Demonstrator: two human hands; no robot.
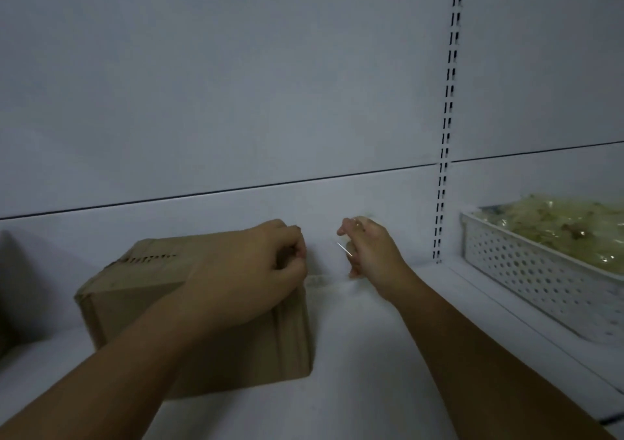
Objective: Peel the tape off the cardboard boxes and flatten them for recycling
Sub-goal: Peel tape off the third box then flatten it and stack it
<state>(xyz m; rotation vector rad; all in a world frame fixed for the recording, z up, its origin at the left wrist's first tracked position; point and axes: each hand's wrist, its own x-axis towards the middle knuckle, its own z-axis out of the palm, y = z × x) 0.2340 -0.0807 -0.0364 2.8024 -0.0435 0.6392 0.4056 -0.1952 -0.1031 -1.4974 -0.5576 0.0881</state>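
Early in the job, by the look of it. Only one cardboard box (141,291) in view, standing on the left part of the shelf (371,355), far side close to the back edge, near side short of the front edge. Not flattened yet: full box shape, top closed, sides upright. Seemingly mid-peel at the box's far right corner.

Left hand (250,270) on top of the box at that corner, fingers curled down over the right edge and gripping the cardboard, probably to steady it. Right hand (368,250) just beside the box but apart from it, raised off the shelf, fingers curled in a pinch on something thin and clear. A bright glint below the fingertips, most likely a strip of tape (345,249), though too faint to be sure. Amount of tape left on the box: not clear. Ridged bands down the right of the near face, possibly more of it.

Left to do, as a judgement: finishing the peel, opening the flaps, pressing the box flat, then the same for any further boxes, none visible here.

As for containers: the box shut, contents hidden. Further right, past the slotted upright (447,118) on the back panel, a white perforated basket (526,270), well apart from both hands. Filled to the rim with pale green shredded stuff (557,227) under clear plastic; no telling exactly what.
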